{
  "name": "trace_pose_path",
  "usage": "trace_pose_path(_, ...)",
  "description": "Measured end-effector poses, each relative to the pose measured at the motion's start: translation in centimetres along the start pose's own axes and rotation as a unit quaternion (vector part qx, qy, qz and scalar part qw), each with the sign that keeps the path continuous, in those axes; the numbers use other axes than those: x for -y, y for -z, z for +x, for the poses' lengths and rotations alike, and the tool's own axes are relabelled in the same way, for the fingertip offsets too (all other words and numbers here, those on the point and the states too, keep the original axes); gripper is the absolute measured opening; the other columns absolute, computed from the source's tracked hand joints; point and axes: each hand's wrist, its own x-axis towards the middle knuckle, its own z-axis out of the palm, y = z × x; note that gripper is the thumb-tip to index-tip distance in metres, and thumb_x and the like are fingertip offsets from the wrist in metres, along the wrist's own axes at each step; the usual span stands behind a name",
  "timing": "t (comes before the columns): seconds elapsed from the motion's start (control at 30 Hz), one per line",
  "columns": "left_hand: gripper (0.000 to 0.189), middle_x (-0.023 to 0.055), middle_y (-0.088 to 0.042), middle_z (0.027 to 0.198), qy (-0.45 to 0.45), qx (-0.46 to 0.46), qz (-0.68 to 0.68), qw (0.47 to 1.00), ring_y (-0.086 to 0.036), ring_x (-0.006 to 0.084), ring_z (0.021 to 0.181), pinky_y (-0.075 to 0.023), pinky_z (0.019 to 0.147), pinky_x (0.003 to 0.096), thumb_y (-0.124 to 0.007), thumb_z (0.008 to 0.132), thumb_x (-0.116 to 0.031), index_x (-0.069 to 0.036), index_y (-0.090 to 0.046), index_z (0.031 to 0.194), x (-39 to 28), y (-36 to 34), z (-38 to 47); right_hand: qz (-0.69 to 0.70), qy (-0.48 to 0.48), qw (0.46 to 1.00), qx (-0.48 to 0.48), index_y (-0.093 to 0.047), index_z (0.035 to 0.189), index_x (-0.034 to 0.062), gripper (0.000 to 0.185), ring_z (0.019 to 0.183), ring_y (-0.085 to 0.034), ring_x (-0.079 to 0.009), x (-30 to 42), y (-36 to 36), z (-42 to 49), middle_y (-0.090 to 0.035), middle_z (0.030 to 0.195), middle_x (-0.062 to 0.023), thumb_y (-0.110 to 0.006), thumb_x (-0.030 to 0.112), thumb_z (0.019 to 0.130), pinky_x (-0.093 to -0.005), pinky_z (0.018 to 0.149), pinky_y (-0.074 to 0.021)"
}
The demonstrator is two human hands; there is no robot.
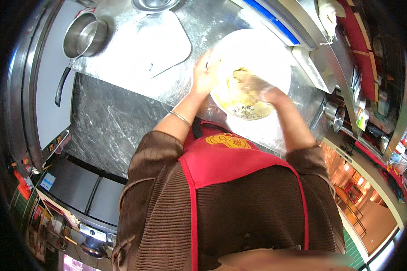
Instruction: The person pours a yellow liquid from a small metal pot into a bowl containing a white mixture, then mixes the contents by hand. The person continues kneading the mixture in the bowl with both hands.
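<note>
A large, round, pale bowl (pixel 257 44) stands on the metal worktop in front of me, its upper part washed out by glare. Inside it lies a yellowish mixture (pixel 232 91) with dark bits low on the near side. My left hand (pixel 205 74) rests against the bowl's left rim, fingers along its edge. My right hand (pixel 257 86) is inside the bowl, in or just over the mixture. It is blurred, and whether it holds anything cannot be made out.
A steel saucepan (pixel 83 37) with a black handle stands at the upper left. Beside it lies a white board (pixel 169 40), with a metal bowl (pixel 154 4) beyond. A blue-edged white appliance or container (pixel 274 20) borders the bowl's far side. Metal cups (pixel 334 113) are at the right.
</note>
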Motion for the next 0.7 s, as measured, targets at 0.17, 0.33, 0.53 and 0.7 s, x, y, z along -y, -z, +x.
trace_pose_path(0.17, 0.039, 0.0092, -0.063, 0.123, -0.022, -0.002, 0.017, 1.000, -0.061, 0.0157, 0.110, -0.0499, 0.094, 0.0278, -0.063, 0.097, -0.008, 0.004, -0.056, 0.133, 0.7, -0.1, 0.0, -0.011, -0.048, 0.984, -0.172, -0.056, 0.137, 0.0043, 0.045, 0.124, -0.055, -0.0233, 1.6, 7.7, -2.5, -0.060, 0.136, -0.0113, -0.061, 0.023, 0.096, -0.0318, 0.105, -0.0428)
trace_pose_path(0.33, 0.039, 0.0091, -0.062, 0.123, -0.069, -0.036, 0.038, 0.996, -0.061, 0.0154, 0.110, -0.0496, 0.095, 0.0274, -0.063, 0.095, -0.005, 0.004, -0.057, 0.132, 0.5, -0.2, -0.6, 0.014, -0.021, 0.986, -0.164, -0.057, 0.136, 0.0022, 0.048, 0.122, -0.057, -0.0226, 0.2, 7.5, 6.7, -0.060, 0.135, -0.0138, -0.065, 0.023, 0.093, -0.0306, 0.102, -0.0450)
trace_pose_path(0.53, 0.035, 0.0089, -0.062, 0.122, -0.018, -0.057, 0.060, 0.996, -0.060, 0.0152, 0.110, -0.0495, 0.094, 0.0269, -0.060, 0.095, -0.002, 0.004, -0.059, 0.130, 0.1, -0.3, -0.8, 0.014, -0.011, 1.000, -0.013, -0.054, 0.137, 0.0014, 0.052, 0.125, -0.056, -0.0216, -1.4, 3.5, -0.6, -0.060, 0.135, -0.0126, -0.065, 0.028, 0.094, -0.0298, 0.102, -0.0475)
trace_pose_path(0.7, 0.032, 0.0138, -0.064, 0.118, -0.040, -0.069, 0.004, 0.997, -0.062, 0.0237, 0.109, -0.0478, 0.097, 0.0321, -0.062, 0.094, -0.007, 0.001, -0.063, 0.125, -0.3, -0.8, -1.2, -0.445, 0.023, 0.895, -0.011, -0.060, 0.129, 0.0077, 0.043, 0.117, -0.061, -0.0262, -1.4, -4.0, -6.5, -0.063, 0.127, -0.0152, -0.057, 0.032, 0.094, -0.0358, 0.097, -0.0510)
